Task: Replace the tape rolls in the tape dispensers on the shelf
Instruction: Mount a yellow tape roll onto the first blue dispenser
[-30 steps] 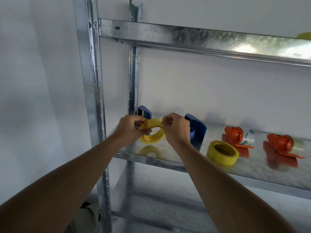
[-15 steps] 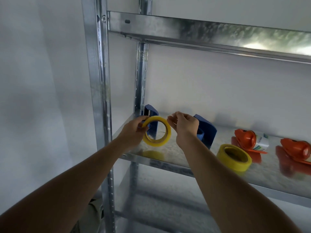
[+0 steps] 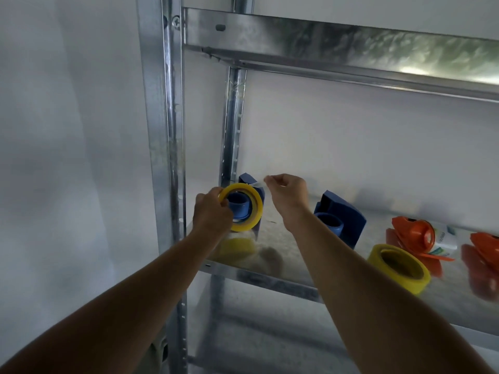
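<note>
We count two yellow tape rolls: one in our left hand's (image 3: 213, 214) grip (image 3: 244, 209), one far right of it (image 3: 399, 267). We count two blue dispensers, one behind the grip (image 3: 249, 182), one right of it (image 3: 340, 214). We count two orange dispensers (image 3: 413, 236) (image 3: 486, 248) farther right.

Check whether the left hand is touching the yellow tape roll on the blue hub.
Touching. The head view shows the left hand gripping the left rim of the yellow tape roll, fingers curled over its edge, no gap.

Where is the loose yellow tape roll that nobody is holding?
Head view, right side: the loose yellow tape roll lies on the metal shelf, in front of the second blue dispenser.
</note>
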